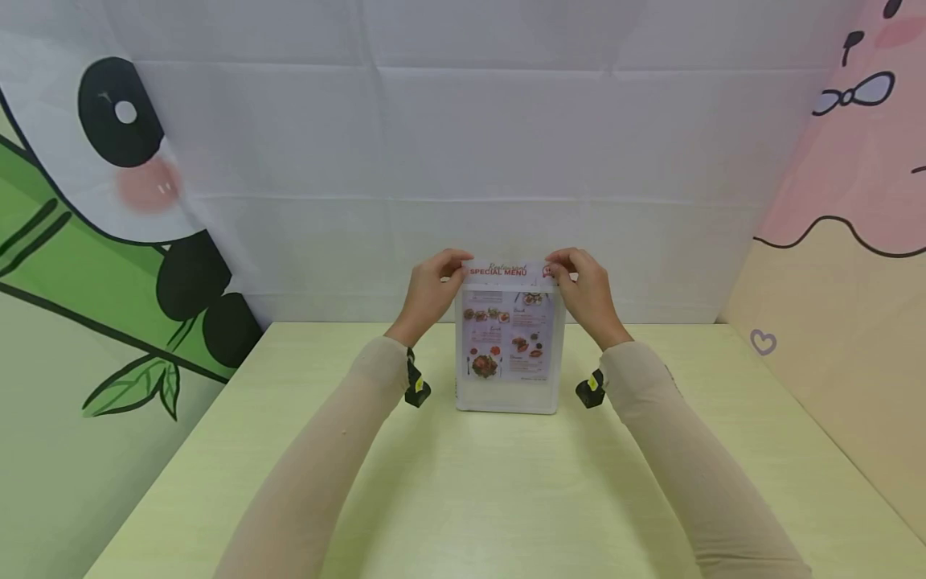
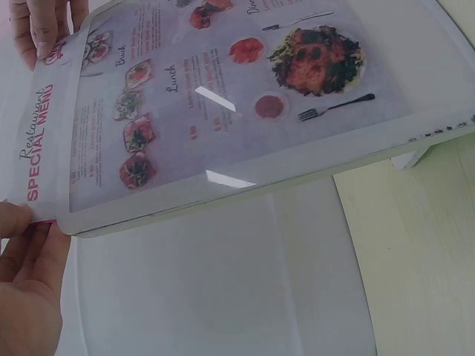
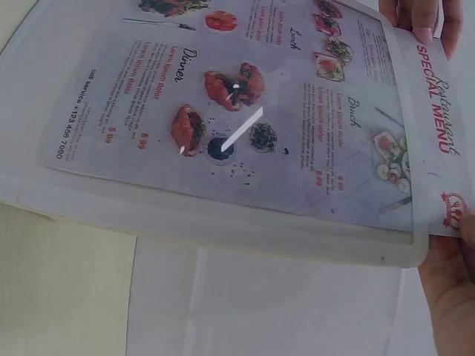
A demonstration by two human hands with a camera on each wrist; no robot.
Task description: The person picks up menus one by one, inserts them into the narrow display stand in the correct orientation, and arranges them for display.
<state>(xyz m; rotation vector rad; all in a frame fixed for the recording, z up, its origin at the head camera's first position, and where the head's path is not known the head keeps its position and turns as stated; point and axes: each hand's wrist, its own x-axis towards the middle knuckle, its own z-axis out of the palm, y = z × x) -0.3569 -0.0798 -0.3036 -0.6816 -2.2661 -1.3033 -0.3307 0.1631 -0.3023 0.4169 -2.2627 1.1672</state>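
Observation:
A printed restaurant menu sheet (image 1: 499,272) sits partly inside a white-framed clear sign holder (image 1: 506,399), which stands on the table. The sheet's top strip, reading "Special Menu", sticks out above the holder's upper edge. Below the sheet's lower edge, a pale band of the holder shows. My left hand (image 1: 432,296) pinches the sheet's top left corner between thumb and fingers. At the top right corner, beside a red round logo, my right hand (image 1: 587,294) pinches the sheet too. Both wrist views show the thumb and fingers on either side of the paper.
The pale yellow-green table (image 1: 463,498) runs back to a white cloth backdrop (image 1: 463,145). A foot (image 2: 410,157) of the holder shows in the left wrist view. Cartoon-printed panels flank the table, a panda (image 1: 155,193) at left and a pink figure (image 1: 832,169) at right.

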